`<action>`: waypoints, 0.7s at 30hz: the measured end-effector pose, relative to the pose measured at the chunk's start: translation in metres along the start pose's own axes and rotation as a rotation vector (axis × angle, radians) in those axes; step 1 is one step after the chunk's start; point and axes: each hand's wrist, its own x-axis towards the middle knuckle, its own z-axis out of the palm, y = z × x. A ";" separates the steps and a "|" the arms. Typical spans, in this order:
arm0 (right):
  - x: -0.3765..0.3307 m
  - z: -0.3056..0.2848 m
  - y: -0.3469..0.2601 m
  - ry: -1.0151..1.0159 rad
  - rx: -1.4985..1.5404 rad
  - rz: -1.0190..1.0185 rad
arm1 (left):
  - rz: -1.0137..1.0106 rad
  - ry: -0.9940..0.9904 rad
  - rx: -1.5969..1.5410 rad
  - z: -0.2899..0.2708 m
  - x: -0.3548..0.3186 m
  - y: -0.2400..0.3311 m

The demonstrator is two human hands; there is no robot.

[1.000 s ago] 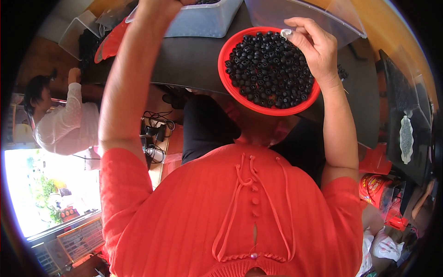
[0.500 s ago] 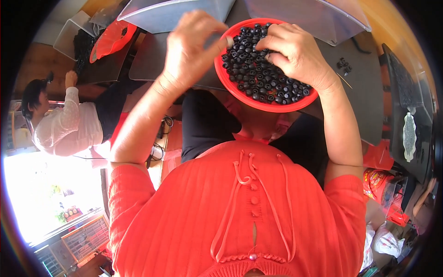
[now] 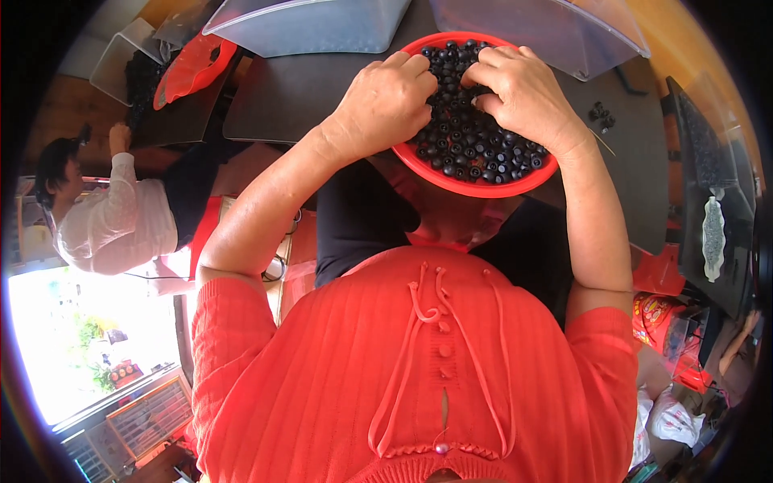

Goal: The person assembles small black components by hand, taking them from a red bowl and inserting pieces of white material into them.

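A red round basin (image 3: 483, 189) at the table's front edge holds many small black round parts (image 3: 475, 141), some with a hollow or ring on top. My left hand (image 3: 392, 105) is over the basin's left side, knuckles up and fingers curled down at the parts. What its fingertips hold, if anything, is hidden. On the far right side of the basin, my right hand (image 3: 522, 92) bends its fingers and thumb down among the parts. Its fingertips are partly covered, and I cannot make out what lies between them.
Two clear plastic bins (image 3: 314, 32) (image 3: 547, 32) stand behind the basin. Several black pieces (image 3: 601, 117) and a thin stick (image 3: 602, 143) lie on the dark table (image 3: 636, 185) at right. Far left, a person (image 3: 117, 213) sits by another red basin (image 3: 193, 71).
My left hand has come down and right, from open in the air left of the basin to curled over the parts. My right hand has barely moved.
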 end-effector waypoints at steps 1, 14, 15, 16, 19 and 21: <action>-0.001 -0.001 0.001 0.011 0.003 0.008 | 0.002 -0.004 0.002 0.000 0.001 0.001; -0.003 -0.011 0.011 0.111 0.049 0.163 | -0.180 0.014 -0.263 -0.021 -0.021 0.018; -0.002 -0.010 0.009 0.112 0.046 0.160 | -0.180 0.018 -0.262 -0.017 -0.020 0.017; 0.000 -0.009 0.007 0.112 0.078 0.134 | -0.186 0.037 -0.238 -0.014 -0.019 0.016; 0.000 -0.003 0.008 0.112 0.104 0.087 | -0.177 0.078 -0.194 -0.005 -0.013 0.017; 0.000 -0.001 0.010 0.115 0.102 0.058 | -0.165 0.101 -0.165 0.002 -0.009 0.016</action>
